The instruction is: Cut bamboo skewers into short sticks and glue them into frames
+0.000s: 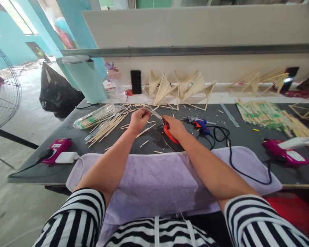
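One pair of scissors (168,132) is gripped in the right hand (175,127) above the table (79,137), blades angled toward the left hand (139,119). Cutting seems in hand — steady fingers are called for beside the blades. Whether anything is pinched by the left cannot be told. Pale, thin sticks (108,127), long and short, are strewn nearby.
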`<act>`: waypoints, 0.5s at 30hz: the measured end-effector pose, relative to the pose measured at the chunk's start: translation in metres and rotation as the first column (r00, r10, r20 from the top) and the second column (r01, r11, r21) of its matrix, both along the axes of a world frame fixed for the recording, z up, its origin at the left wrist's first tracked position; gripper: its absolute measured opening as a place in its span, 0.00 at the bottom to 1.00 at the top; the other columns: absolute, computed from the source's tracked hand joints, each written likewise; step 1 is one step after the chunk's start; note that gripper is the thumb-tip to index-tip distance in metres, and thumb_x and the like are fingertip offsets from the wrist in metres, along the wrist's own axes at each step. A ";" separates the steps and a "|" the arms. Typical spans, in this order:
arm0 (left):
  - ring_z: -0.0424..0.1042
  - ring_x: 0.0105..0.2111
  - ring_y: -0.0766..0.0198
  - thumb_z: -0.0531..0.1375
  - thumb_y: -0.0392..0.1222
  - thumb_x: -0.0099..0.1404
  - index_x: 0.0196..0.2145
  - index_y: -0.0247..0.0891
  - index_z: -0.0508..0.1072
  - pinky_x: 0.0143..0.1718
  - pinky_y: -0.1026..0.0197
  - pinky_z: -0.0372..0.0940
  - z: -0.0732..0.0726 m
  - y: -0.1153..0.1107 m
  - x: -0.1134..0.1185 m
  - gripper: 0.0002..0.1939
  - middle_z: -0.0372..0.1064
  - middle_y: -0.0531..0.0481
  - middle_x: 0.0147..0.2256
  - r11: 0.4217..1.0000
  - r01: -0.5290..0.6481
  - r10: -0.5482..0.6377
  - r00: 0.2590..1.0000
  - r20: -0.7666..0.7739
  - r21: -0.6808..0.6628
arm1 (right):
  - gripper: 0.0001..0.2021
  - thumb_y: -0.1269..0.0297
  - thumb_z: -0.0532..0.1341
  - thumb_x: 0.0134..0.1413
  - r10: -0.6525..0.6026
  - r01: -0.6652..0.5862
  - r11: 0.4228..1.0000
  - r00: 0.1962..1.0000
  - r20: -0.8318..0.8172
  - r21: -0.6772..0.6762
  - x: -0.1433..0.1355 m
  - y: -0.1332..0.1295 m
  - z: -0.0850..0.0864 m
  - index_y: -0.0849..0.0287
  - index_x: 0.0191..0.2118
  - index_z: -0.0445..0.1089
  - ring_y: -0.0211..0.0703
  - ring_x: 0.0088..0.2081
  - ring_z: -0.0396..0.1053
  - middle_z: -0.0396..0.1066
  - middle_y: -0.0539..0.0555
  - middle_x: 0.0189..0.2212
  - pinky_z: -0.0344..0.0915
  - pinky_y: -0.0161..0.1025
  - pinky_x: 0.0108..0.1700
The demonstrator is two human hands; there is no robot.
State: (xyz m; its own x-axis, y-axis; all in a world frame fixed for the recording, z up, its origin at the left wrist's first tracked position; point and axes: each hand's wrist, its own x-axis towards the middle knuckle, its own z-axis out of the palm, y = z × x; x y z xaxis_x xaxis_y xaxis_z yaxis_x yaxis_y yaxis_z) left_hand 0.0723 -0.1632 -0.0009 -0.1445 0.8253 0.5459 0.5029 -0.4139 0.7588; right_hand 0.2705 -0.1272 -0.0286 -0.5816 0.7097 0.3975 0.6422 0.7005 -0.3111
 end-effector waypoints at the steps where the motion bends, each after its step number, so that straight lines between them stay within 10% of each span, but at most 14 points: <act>1: 0.56 0.20 0.72 0.57 0.36 0.54 0.19 0.36 0.64 0.25 0.66 0.53 0.000 0.000 0.000 0.08 0.59 0.57 0.18 1.000 0.000 0.000 1.000 0.009 -0.004 | 0.22 0.73 0.55 0.48 -0.001 0.001 1.000 1.000 -0.001 -0.001 0.000 0.000 0.000 0.62 0.53 0.65 0.45 0.39 0.68 0.71 0.59 0.41 0.62 0.38 0.43; 15: 0.61 0.22 0.71 0.58 0.38 0.55 0.20 0.36 0.68 0.27 0.66 0.57 0.005 -0.005 0.006 0.07 0.64 0.55 0.19 0.995 0.069 -0.050 0.972 0.229 -0.075 | 0.22 0.73 0.55 0.47 0.017 -0.023 0.996 0.998 -0.060 -0.091 -0.002 -0.007 0.007 0.60 0.51 0.66 0.46 0.44 0.68 0.71 0.58 0.44 0.63 0.39 0.46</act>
